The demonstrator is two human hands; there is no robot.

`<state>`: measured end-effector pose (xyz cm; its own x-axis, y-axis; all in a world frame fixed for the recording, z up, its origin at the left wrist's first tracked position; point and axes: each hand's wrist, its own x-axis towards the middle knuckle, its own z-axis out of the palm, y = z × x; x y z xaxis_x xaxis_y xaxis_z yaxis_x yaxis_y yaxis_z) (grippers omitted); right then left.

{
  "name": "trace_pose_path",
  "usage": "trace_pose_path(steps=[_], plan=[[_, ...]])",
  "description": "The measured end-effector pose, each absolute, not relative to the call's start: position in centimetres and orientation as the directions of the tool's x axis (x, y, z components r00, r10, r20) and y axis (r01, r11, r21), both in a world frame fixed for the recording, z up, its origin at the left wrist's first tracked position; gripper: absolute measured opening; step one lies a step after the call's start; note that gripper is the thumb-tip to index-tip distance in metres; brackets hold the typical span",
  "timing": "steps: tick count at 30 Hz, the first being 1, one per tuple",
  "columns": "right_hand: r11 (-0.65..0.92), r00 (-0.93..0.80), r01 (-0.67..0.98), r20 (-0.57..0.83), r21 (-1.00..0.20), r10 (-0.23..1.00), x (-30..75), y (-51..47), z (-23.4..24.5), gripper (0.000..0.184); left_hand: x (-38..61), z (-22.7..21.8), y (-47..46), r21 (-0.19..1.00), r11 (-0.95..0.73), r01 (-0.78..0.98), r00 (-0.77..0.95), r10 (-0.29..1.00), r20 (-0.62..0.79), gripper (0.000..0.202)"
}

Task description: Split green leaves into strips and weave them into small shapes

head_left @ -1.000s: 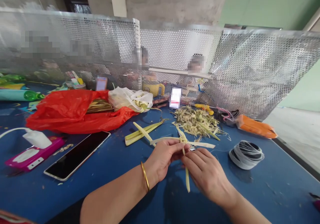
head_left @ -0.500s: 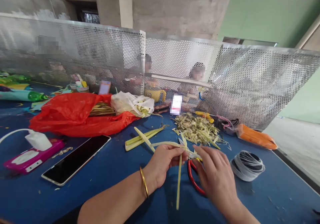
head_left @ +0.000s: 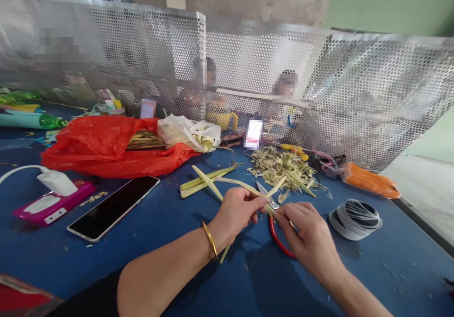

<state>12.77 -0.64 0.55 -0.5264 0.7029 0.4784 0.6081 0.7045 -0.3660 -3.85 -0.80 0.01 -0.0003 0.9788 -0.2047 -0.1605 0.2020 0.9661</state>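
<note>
My left hand (head_left: 237, 213), with a gold bangle on the wrist, pinches pale green leaf strips (head_left: 244, 185); one strip end sticks out below the wrist. My right hand (head_left: 308, 239) is closed on red-handled scissors (head_left: 275, 232), whose blades point up at the strips just past my left fingertips. Both hands hover over the blue table (head_left: 149, 241) near its front middle.
Loose leaf strips (head_left: 202, 181) and a heap of leaf trimmings (head_left: 282, 167) lie behind my hands. A red plastic bag (head_left: 102, 152), a white bag (head_left: 187, 135), a phone (head_left: 114, 206), a pink pack (head_left: 51, 203), a coil of thread (head_left: 354, 218) and an orange tool (head_left: 371, 181) surround them. A perforated metal screen (head_left: 248, 66) backs the table, people behind it.
My right hand let go of the strips, reached to the scissors lying on the table and now grips them. The left hand has turned the strips from hanging down to pointing back.
</note>
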Motion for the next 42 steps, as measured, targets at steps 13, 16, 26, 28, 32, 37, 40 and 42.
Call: trace_pose_path(steps=[13,16,26,28,32,37,40,42], plan=[[-0.132,-0.293,-0.023,-0.120,-0.991,0.949,12.5,0.1,0.0,0.034,-4.2,0.0,-1.3,0.940,0.297,-0.165,0.310,0.921,-0.237,0.037],[-0.112,-0.283,-0.033,-0.098,-0.993,0.954,12.3,0.0,-0.2,0.033,-3.9,0.0,-1.6,0.952,0.283,-0.114,0.309,0.921,-0.237,0.037],[0.476,-0.132,0.662,0.535,-0.579,0.834,13.3,0.3,0.7,0.022,-3.7,-0.3,-1.9,0.973,0.224,0.051,0.294,0.928,-0.229,0.034],[0.541,-0.298,0.583,0.461,-0.606,0.836,13.2,0.2,1.2,0.022,-3.7,0.0,-2.1,0.980,0.182,0.084,0.320,0.926,-0.199,0.034],[0.250,-0.423,0.354,0.084,-0.901,0.902,12.6,-0.1,1.1,0.025,-3.4,0.4,-2.6,0.977,0.163,0.135,0.376,0.904,-0.203,0.038],[-0.033,-0.301,0.156,-0.079,-0.987,0.950,12.2,-0.5,0.5,0.028,-3.1,0.3,-2.9,0.976,0.165,0.141,0.409,0.888,-0.209,0.036],[0.013,-0.229,0.169,-0.027,-0.985,0.973,12.1,-0.6,0.3,0.027,-3.0,0.1,-3.0,0.976,0.163,0.147,0.434,0.876,-0.211,0.032],[0.075,-0.183,0.209,0.036,-0.975,0.982,12.0,-0.7,0.1,0.025,-2.9,0.1,-3.1,0.977,0.169,0.131,0.460,0.862,-0.211,0.031]])
